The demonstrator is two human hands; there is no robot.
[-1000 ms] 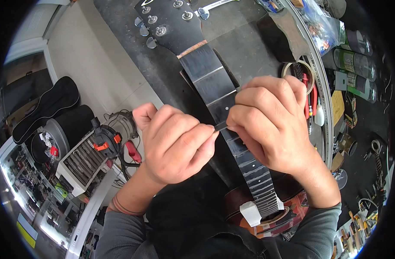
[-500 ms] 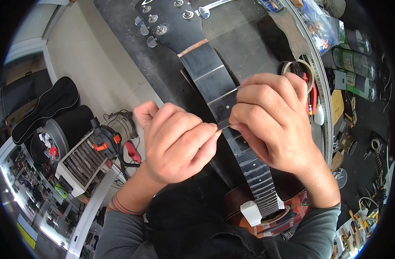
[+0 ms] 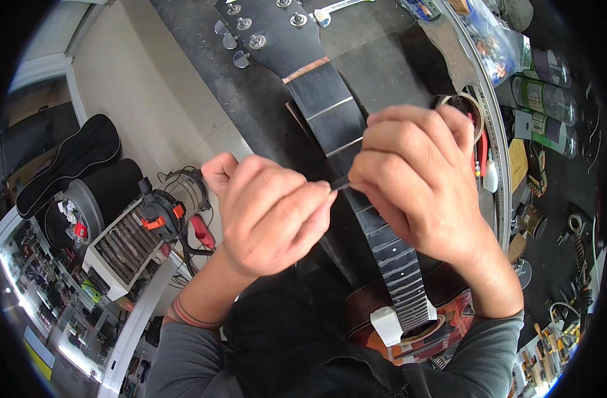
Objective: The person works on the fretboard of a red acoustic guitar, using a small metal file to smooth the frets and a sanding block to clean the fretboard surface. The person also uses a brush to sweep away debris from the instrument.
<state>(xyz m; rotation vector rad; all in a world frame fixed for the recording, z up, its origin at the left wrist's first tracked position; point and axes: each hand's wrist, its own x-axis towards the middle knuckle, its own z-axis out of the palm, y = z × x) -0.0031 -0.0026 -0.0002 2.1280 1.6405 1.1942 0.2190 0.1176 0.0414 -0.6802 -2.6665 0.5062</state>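
My left hand point(image 3: 270, 215) and my right hand point(image 3: 419, 182) are closed and pinch opposite ends of a short, thin grey strip point(image 3: 341, 185). What it is made of I cannot tell. Both hands hover over the middle of a dark guitar neck point(image 3: 332, 125), which runs from the headstock point(image 3: 277, 40) at the top to the reddish-brown guitar body point(image 3: 462, 305) near my lap. Metal frets cross the neck, and pale smears mark its lower part. White pieces point(image 3: 387, 325) cover the body beside the neck's lower end. My right hand hides part of the neck.
A wrench point(image 3: 336, 9) lies beyond the headstock on the dark bench. Right of it are a tape roll point(image 3: 481, 116), red-handled pliers point(image 3: 484, 149) and plastic bottles point(image 3: 545, 99). A black-and-orange power tool point(image 3: 163, 215) and a black guitar case point(image 3: 74, 166) stand at left.
The guitar has shifted slightly right in the picture. Both hands have risen a little, and the strip now shows a darker face. My grip on both ends looks the same.
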